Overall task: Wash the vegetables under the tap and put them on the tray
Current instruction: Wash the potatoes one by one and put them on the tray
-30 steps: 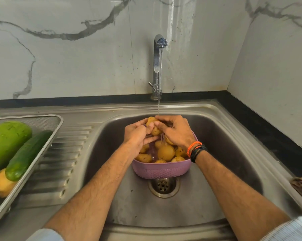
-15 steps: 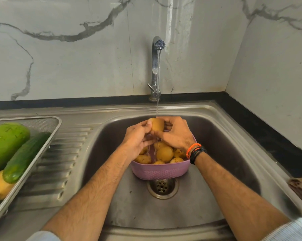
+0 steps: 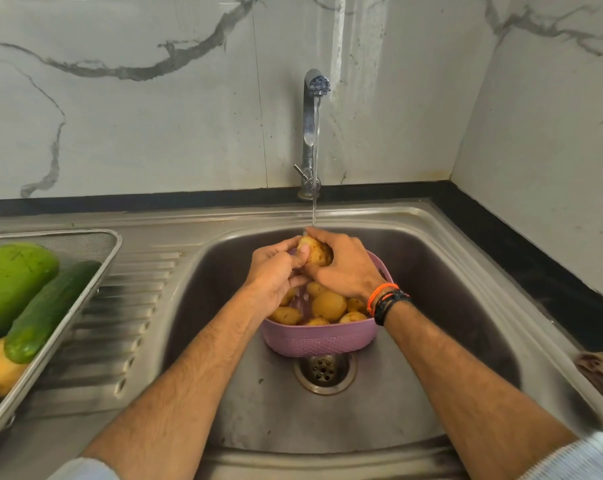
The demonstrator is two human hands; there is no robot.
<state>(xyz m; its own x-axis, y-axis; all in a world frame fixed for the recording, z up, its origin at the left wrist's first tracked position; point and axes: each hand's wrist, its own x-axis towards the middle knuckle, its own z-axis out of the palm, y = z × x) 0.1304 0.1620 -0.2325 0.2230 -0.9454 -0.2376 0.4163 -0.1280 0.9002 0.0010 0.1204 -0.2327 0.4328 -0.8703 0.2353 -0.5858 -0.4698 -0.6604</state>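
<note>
While water falls from the tap (image 3: pixel 315 85), the washing step is in hand: the left hand (image 3: pixel 274 273) and right hand (image 3: pixel 345 268) together grasp one potato (image 3: pixel 316 251) directly under the stream, so each grip is closed on it. Below the grip sits the basket (image 3: pixel 319 339) of potatoes still to wash, inside the sink (image 3: pixel 442 271). Far left of the grip lies the tray (image 3: pixel 111 237). Judged next: finish rinsing, then carry the potato left onto it without dropping it.
</note>
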